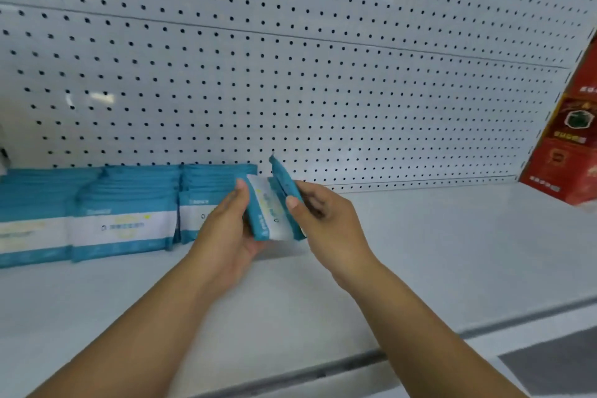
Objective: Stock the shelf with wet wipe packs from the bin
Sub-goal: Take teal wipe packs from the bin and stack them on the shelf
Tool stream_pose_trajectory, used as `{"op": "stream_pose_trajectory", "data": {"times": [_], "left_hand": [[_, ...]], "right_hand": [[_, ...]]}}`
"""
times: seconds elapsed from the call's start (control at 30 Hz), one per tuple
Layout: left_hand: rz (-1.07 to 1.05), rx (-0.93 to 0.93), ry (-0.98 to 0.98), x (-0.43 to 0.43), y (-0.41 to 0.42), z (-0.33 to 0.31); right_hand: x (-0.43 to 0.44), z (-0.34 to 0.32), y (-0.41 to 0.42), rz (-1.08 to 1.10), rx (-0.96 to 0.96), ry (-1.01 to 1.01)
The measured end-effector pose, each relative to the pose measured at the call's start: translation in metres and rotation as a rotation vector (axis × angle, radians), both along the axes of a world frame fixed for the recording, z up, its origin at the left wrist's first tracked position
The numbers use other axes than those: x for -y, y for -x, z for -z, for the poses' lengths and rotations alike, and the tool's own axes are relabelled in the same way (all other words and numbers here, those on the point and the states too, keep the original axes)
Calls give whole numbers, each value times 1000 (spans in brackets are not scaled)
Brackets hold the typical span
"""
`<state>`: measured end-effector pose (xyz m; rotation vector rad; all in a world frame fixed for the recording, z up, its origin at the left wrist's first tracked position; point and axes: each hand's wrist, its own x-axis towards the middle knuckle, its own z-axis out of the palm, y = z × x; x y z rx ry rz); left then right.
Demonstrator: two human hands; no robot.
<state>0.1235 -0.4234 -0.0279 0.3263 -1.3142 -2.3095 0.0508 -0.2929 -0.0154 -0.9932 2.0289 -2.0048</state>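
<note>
Soft teal-and-white stacked packs (122, 213) fill the left of the shelf (420, 252), backs to the pegboard (290, 74). Left hand (226, 229) curls round an upright wet wipe pack (261, 213) just right of the stacks. Right hand (323, 213) pinches a second pack (284, 181), tilted and touching the first. Bare white shelf runs right to a red carton (568, 145).

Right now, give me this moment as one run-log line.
stage: stocking shelf | left hand: holds wipe packs | right hand: pinches tilted pack | stocked packs: at left | red box: far right
</note>
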Motion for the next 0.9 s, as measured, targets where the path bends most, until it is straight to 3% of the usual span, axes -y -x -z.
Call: {"op": "stream_pose_trajectory", "data": {"times": [0.13,0.23,0.37,0.53,0.73,0.9], "left_hand": [[-38,11,32,6,5,-5],[-219,81,68,14,10,0],[-252,74,46,18,12,-1],[-311,56,126,19,12,1],[-372,44,372,13,12,3],[-222,95,452,9,10,5]], "right_hand": [[12,-2,1,-90,-14,-59],[20,-12,16,56,11,37],[31,-11,37,197,-4,89],[31,11,32,90,89,71],[21,19,34,-114,79,-26],[16,25,42,-60,189,106]]}}
